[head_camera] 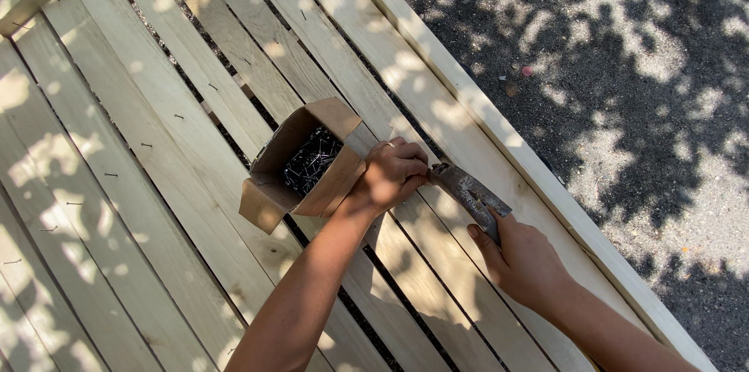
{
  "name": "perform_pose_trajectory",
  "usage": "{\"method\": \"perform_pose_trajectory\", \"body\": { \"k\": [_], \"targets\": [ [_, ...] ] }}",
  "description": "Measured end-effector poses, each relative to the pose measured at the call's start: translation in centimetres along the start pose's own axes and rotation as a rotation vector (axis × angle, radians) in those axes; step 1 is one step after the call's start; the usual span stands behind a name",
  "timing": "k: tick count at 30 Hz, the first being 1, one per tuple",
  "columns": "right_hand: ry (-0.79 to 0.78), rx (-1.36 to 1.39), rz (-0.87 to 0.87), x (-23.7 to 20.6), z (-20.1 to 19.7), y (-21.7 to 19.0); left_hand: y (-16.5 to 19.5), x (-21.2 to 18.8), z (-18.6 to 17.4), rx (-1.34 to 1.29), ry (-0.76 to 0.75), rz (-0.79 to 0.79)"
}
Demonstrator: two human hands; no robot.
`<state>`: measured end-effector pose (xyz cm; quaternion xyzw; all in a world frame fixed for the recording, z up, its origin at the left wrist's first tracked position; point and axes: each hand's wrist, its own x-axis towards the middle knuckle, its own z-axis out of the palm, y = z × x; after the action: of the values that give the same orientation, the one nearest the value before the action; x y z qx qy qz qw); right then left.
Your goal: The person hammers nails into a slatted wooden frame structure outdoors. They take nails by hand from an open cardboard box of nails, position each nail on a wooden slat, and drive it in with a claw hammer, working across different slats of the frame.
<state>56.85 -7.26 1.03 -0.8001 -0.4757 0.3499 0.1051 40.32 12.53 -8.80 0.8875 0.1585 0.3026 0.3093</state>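
Right hand [524,256] grip on hammer [470,194], head hidden.

You have a worn, rusty hammer [470,194], its metal scuffed grey and brown, lying at a slant low over the pale wooden slats [156,107]. Just beside it stands an open brown cardboard box [275,194], flaps spread, filled with dark nails [310,161].

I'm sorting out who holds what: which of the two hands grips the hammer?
The right hand grips the hammer by its handle. The left hand only pinches at the hammer's head, beside the open cardboard box of nails.
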Motion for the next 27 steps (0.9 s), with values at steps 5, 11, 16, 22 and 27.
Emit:
{"method": "perform_pose_trajectory", "body": {
  "k": [5,11,16,22,27],
  "targets": [
    [0.001,-0.019,0.08,0.4,-0.6,-0.5,-0.5,0.2,0.0,-0.036,-0.035,-0.021],
    [0.222,0.158,-0.176,-3.0,-2.9,-0.2,-0.3,-1.7,-0.8,-0.161,0.072,-0.073],
    [-0.005,-0.03,-0.032,0.2,-0.7,-1.7,0.4,-3.6,0.1,0.213,-0.058,-0.162],
    [-0.025,-0.093,0.088,0.1,-2.2,-2.0,-0.1,-3.7,0.2,0.195,-0.051,-0.188],
    [0.186,0.131,-0.255,-1.1,-3.2,-4.2,0.0,-3.6,0.0,0.173,-0.027,-0.199]
  ]
}}
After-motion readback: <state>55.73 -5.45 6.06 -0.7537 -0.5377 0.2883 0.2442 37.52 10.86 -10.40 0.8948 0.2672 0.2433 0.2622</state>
